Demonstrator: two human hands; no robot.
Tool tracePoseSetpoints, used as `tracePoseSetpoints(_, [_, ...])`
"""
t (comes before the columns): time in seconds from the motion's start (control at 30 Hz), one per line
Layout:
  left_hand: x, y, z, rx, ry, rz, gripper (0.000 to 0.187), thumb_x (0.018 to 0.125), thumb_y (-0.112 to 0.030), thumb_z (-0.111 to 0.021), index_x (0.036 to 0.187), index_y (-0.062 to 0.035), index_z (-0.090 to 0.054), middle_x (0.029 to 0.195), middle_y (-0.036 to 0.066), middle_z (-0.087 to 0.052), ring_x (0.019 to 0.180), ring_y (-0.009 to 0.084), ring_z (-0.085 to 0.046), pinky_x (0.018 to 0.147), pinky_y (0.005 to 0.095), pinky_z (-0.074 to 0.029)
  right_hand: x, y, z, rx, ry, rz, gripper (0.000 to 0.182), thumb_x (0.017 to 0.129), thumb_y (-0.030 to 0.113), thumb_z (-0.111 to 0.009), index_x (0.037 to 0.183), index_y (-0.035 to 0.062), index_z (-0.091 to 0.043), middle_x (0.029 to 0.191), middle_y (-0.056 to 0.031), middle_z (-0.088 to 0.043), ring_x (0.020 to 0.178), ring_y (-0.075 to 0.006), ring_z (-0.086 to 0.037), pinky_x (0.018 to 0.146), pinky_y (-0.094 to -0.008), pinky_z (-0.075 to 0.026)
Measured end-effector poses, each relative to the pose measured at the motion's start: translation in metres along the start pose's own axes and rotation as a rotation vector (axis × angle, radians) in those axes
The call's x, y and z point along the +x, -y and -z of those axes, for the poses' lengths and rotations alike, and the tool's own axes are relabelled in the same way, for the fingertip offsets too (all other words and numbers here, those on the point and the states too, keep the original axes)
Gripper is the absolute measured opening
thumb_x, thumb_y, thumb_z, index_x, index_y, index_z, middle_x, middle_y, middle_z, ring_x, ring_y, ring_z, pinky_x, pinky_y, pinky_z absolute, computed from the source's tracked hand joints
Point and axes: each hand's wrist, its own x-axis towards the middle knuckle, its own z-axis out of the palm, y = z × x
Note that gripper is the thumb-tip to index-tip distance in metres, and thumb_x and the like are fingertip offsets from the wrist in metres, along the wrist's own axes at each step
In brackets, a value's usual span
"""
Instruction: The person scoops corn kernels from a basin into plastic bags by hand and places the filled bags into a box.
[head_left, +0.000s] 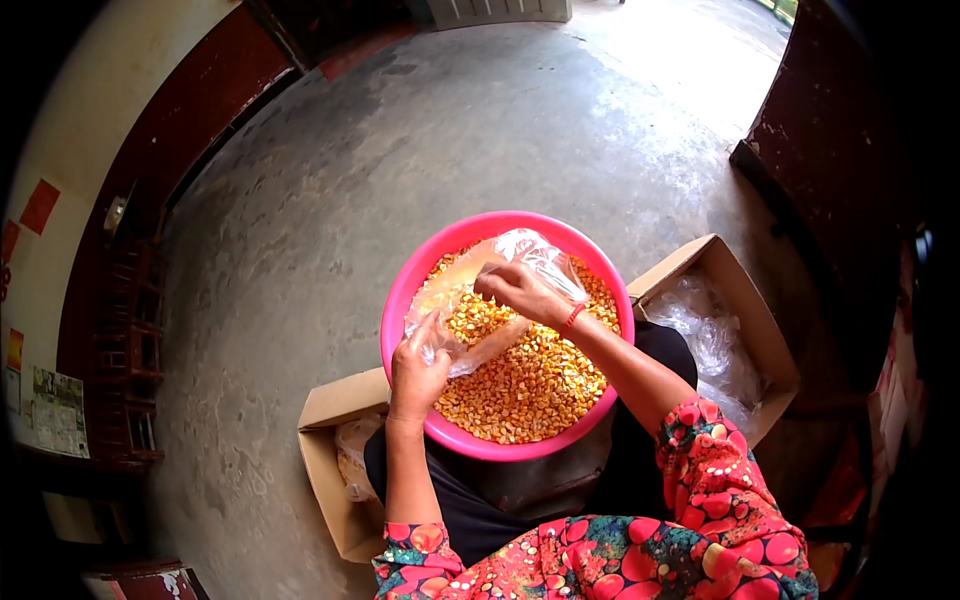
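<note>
A pink basin full of yellow corn kernels sits between my knees. Across the kernels lies a clear plastic bag, its film stretched between my two hands. My left hand grips the bag's edge at the basin's left side, fingers closed on the film. Above the middle of the basin my right hand, with a red band at the wrist, is curled closed over the bag. Its fingertips are partly hidden, and the film runs beneath them.
To my right stands an open cardboard box holding clear plastic bags. Another cardboard box is at my left, with a filled plastic bag inside. Wooden stools or chairs line the left wall. The floor is bare concrete.
</note>
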Motion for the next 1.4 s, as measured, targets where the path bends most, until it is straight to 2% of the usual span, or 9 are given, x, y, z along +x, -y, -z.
tracePoseSetpoints(0.07, [0.000,0.005,0.000,0.002,-0.014,0.027,0.051,0.069,0.003,-0.051,0.119,0.0002,-0.053,0.104,0.024,-0.061,0.096,0.0334,-0.061,0.083,0.0360,-0.047,-0.009,0.004,-0.008,-0.328,0.111,0.270,0.024,0.087,0.025,-0.058,0.093,0.0030,-0.062,0.076,-0.0134,-0.063,0.067,-0.0210,-0.061,0.062,-0.0323,-0.047])
tracePoseSetpoints(0.33, [-0.002,0.016,-0.004,0.014,-0.077,0.015,0.048,0.071,0.002,-0.053,0.119,0.0005,-0.053,0.107,0.024,-0.060,0.100,0.0348,-0.059,0.087,0.0368,-0.046,-0.028,0.025,-0.004,-0.652,0.604,0.087,0.028,0.082,0.028,-0.058,0.073,0.0022,-0.064,0.061,-0.0127,-0.059,0.056,-0.0251,-0.058,0.055,-0.0372,-0.044])
tracePoseSetpoints(0.43, [-0.001,0.015,-0.004,0.008,-0.085,0.045,0.048,0.072,0.001,-0.055,0.119,0.0006,-0.053,0.108,0.023,-0.060,0.102,0.0340,-0.058,0.088,0.0369,-0.046,-0.028,0.040,-0.001,-0.166,0.690,0.046,0.025,0.086,0.023,-0.057,0.079,-0.0001,-0.064,0.060,-0.0057,-0.058,0.056,-0.0122,-0.053,0.052,-0.0295,-0.042])
tracePoseSetpoints(0.53, [-0.001,0.016,-0.005,-0.010,-0.092,0.048,0.048,0.072,0.000,-0.056,0.120,0.0008,-0.052,0.110,0.023,-0.059,0.103,0.0330,-0.058,0.088,0.0366,-0.046,-0.038,0.039,-0.012,-0.031,0.976,-0.159,0.023,0.086,0.020,-0.057,0.097,0.0007,-0.063,0.075,-0.0075,-0.063,0.065,-0.0140,-0.060,0.061,-0.0288,-0.048])
tracePoseSetpoints(0.57, [-0.001,0.013,-0.006,-0.010,-0.085,0.057,0.048,0.072,0.000,-0.056,0.120,0.0010,-0.052,0.110,0.023,-0.059,0.103,0.0326,-0.058,0.088,0.0364,-0.046,-0.041,0.016,-0.026,-0.128,1.001,0.063,0.025,0.085,0.019,-0.058,0.103,0.0023,-0.061,0.082,-0.0095,-0.065,0.072,-0.0175,-0.062,0.066,-0.0316,-0.049])
tracePoseSetpoints(0.7, [0.000,0.012,-0.006,-0.001,-0.068,0.059,0.049,0.071,0.001,-0.056,0.120,0.0015,-0.052,0.111,0.023,-0.059,0.103,0.0317,-0.059,0.087,0.0353,-0.046,-0.060,-0.010,-0.066,-0.374,0.660,0.436,0.023,0.077,0.014,-0.059,0.099,0.0070,-0.062,0.091,-0.0135,-0.059,0.088,-0.0323,-0.057,0.078,-0.0410,-0.047])
tracePoseSetpoints(0.8, [0.000,0.013,-0.007,-0.040,-0.072,0.081,0.050,0.070,0.002,-0.055,0.120,0.0014,-0.052,0.111,0.023,-0.059,0.103,0.0306,-0.059,0.087,0.0345,-0.046,-0.061,-0.022,-0.078,-0.591,0.471,0.585,0.021,0.075,0.014,-0.058,0.095,0.0064,-0.060,0.089,-0.0128,-0.056,0.090,-0.0310,-0.055,0.079,-0.0413,-0.046])
tracePoseSetpoints(1.17, [0.001,0.010,-0.003,-0.043,-0.072,0.075,0.051,0.069,0.004,-0.052,0.121,0.0011,-0.052,0.111,0.022,-0.059,0.103,0.0306,-0.059,0.088,0.0347,-0.045,-0.063,-0.019,-0.080,-0.741,0.675,0.364,0.023,0.085,0.025,-0.050,0.078,0.0036,-0.054,0.067,-0.0162,-0.058,0.070,-0.0329,-0.060,0.065,-0.0457,-0.046])
tracePoseSetpoints(1.4, [0.000,0.009,-0.004,-0.039,-0.049,0.083,0.051,0.070,0.003,-0.051,0.120,0.0008,-0.052,0.110,0.023,-0.059,0.102,0.0322,-0.059,0.087,0.0353,-0.046,-0.057,-0.012,-0.087,-0.440,0.457,0.289,0.020,0.084,0.019,-0.051,0.076,0.0013,-0.056,0.070,-0.0163,-0.061,0.066,-0.0332,-0.060,0.062,-0.0425,-0.046])
